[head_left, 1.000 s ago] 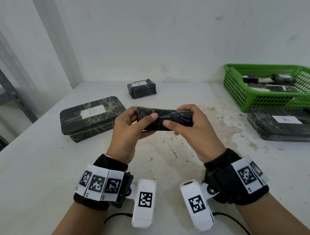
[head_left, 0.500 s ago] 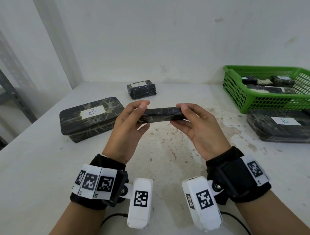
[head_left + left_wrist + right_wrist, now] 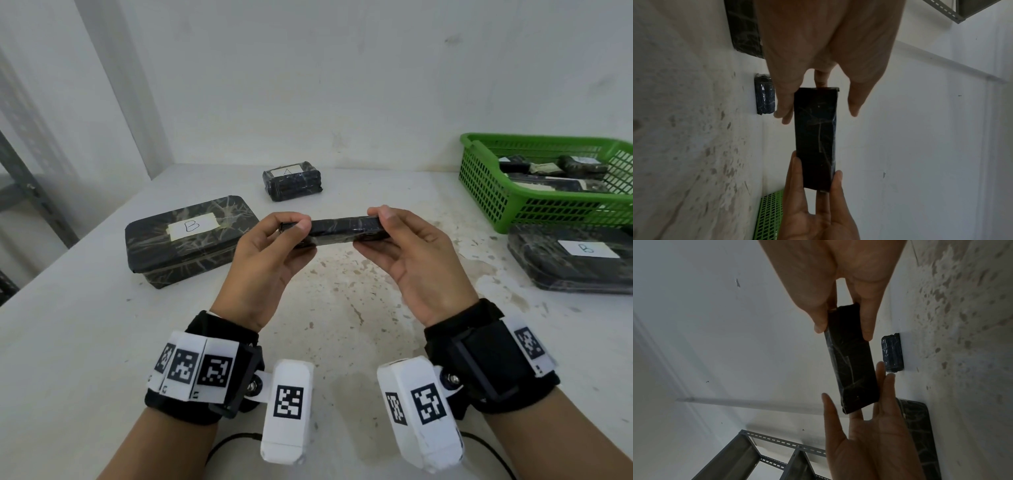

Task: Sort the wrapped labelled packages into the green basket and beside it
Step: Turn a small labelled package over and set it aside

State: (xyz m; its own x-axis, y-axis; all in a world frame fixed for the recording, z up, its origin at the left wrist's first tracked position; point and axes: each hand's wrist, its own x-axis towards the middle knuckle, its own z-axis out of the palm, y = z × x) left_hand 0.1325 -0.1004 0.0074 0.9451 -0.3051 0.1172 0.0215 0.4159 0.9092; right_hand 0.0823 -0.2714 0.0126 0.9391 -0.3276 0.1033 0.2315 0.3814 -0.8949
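Observation:
I hold a small black wrapped package level above the table, between both hands, with no label showing on it. My right hand pinches its right end between thumb and fingers. At the other end my left hand has straight fingers against it, while the thumb stands a little off the edge. The green basket stands at the far right with several dark packages inside. One flat package marked B lies in front of the basket.
A large black package marked B lies left of my hands. A smaller one with a white label sits near the back wall. A grey metal shelf frame stands beyond the table's left edge.
The package has turned from broad face toward me to edge-on. My left fingers have straightened and my hands have spread to its two ends.

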